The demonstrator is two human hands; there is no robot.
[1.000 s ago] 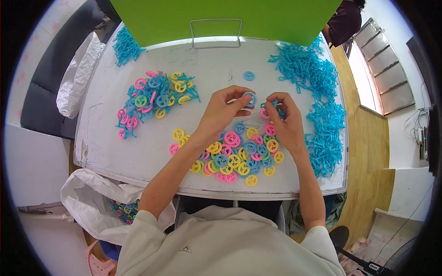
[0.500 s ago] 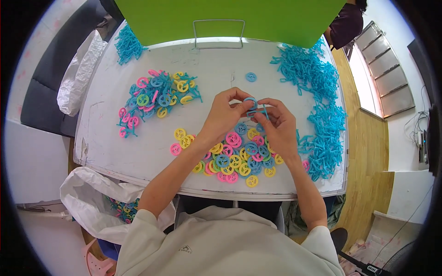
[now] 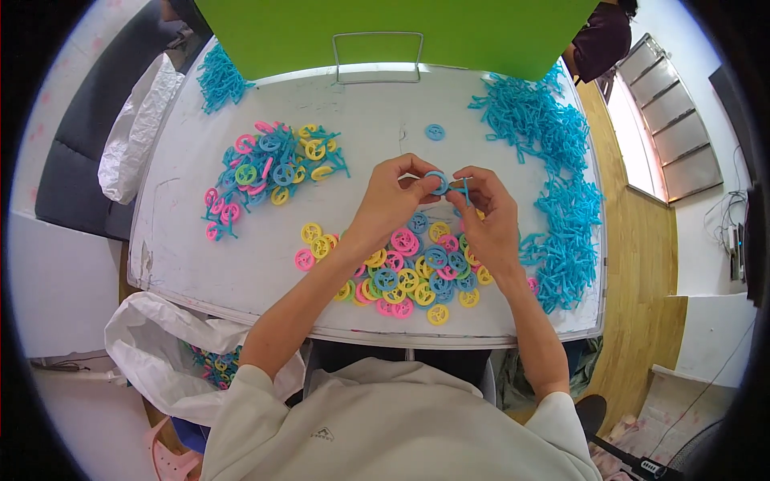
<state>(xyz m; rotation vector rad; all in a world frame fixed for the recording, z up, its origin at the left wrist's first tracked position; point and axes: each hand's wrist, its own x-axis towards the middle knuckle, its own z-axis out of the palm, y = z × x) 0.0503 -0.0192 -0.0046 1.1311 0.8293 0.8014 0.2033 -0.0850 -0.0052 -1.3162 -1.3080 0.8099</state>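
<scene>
Above the middle of the white table (image 3: 200, 264), my left hand (image 3: 391, 196) pinches a small blue plastic wheel (image 3: 438, 183) between thumb and fingers. My right hand (image 3: 491, 218) grips a teal T-shaped plastic stick (image 3: 465, 191), its end close against the wheel's right side; whether the two are joined I cannot tell. Below my hands spreads a heap of loose spoked wheels (image 3: 407, 280) in pink, yellow, blue and green. A single blue wheel (image 3: 434, 132) lies farther off. To the left is a mixed pile (image 3: 284, 175) of wheels and teal sticks.
Teal sticks (image 3: 568, 208) are banked along the right edge, with a smaller bunch (image 3: 220, 78) at the far left. A green panel (image 3: 473, 36) with a wire handle (image 3: 378, 82) borders the back. Left of my lap, an open white sack (image 3: 144, 337) holds similar pieces. Another person's dark sleeve (image 3: 601, 42) shows far right.
The stick in my right hand has turned and shifted slightly to the right of the wheel. My left hand stays nearly in place, and the view has moved slightly.
</scene>
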